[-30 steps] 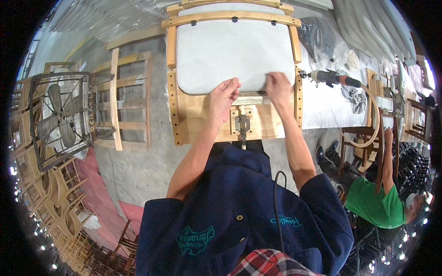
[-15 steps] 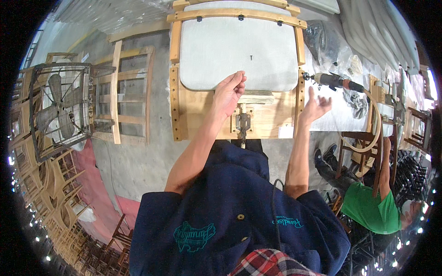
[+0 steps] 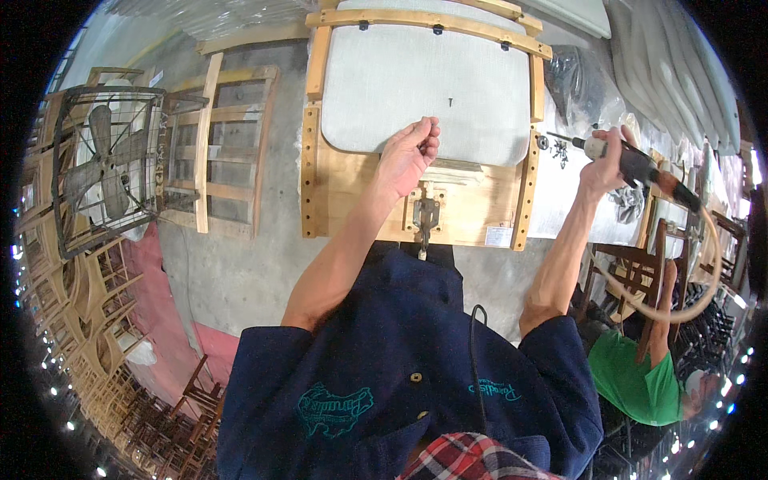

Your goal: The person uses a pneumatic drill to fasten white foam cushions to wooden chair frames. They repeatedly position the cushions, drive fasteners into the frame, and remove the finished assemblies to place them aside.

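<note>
A pale grey, rounded padded panel lies in a wooden frame. One small dark screw stands on the panel. My left hand is over the panel's near edge, fingers curled and pinched together; anything between them is hidden. My right hand grips a power screwdriver by its body, to the right of the frame. Its long thin bit points left toward the frame, and a beige hose trails from its back end. A metal toggle clamp sits on the frame's wooden base, near my body.
Small black brackets line the far crossbar. On the right is a white-covered table with plastic wrap. A caged fan and a wooden pallet stand left. A person in green works near chairs at lower right.
My right hand, empty before, has taken hold of the power screwdriver and lifted it, moving right. The left hand stays pinched near the panel's edge. The whole view has shifted slightly.
</note>
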{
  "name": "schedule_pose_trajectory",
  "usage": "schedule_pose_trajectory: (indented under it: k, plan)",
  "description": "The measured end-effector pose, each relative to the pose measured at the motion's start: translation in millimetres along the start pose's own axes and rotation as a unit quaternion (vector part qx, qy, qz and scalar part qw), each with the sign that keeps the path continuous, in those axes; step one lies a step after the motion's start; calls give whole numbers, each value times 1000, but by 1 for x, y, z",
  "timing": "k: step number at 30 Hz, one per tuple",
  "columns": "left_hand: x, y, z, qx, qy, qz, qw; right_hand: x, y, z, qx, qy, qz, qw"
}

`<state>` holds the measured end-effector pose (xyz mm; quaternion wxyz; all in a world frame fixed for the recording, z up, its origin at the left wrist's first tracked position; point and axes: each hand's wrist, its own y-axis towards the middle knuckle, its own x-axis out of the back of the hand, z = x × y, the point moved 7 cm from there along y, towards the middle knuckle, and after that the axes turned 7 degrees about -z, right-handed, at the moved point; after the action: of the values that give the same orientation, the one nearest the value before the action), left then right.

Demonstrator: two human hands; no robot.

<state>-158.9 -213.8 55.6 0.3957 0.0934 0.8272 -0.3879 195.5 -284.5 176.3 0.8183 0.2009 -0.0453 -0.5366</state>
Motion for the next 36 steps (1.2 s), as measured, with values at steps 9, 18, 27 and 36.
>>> schedule_pose_trajectory:
  k: [9,18,27,36]
  plan:
    - [-28,9,23,31,-19,20,999,-63,-94,101,-118,262,50,956]
    - [-37,8,21,20,-32,59,998,-67,-102,89,-128,256,48,957]
    - [-42,8,16,-1,37,52,998,-64,-101,89,-122,252,60,958]
    - [-42,15,-4,-25,148,63,987,-75,-102,85,-106,263,107,953]
